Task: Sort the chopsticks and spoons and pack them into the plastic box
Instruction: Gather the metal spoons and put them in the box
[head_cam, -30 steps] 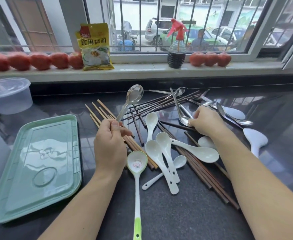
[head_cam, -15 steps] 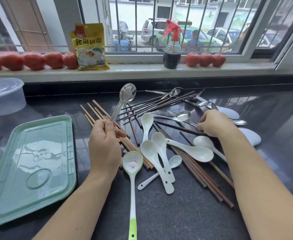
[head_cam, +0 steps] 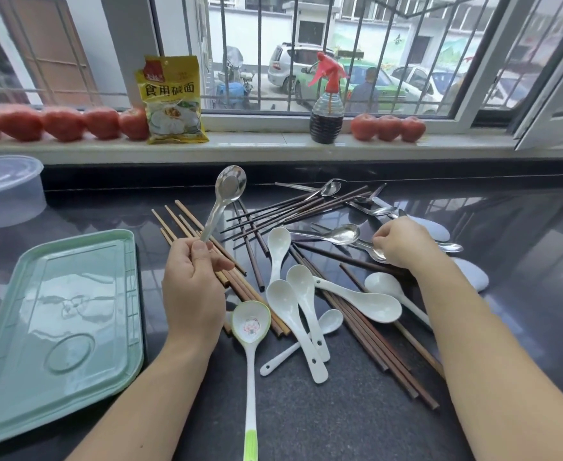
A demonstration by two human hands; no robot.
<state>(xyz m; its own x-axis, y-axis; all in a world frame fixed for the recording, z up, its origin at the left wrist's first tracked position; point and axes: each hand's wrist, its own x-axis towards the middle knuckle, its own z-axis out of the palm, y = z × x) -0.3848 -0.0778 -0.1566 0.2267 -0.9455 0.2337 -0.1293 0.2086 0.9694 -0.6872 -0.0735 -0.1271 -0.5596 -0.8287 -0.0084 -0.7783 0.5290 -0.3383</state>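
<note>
left hand point(head_cam: 193, 287): fingers curled round a steel spoon point(head_cam: 224, 197), bowl up above the thumb, probably to keep it apart
right hand point(head_cam: 403, 242): fingertips pinching another spoon point(head_cam: 375, 251) in the pile
box point(head_cam: 6, 189): well left of both

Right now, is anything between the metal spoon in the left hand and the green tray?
Nothing visible. The left hand holds the metal spoon up above the chopsticks; only bare counter separates it from the green tray.
</note>
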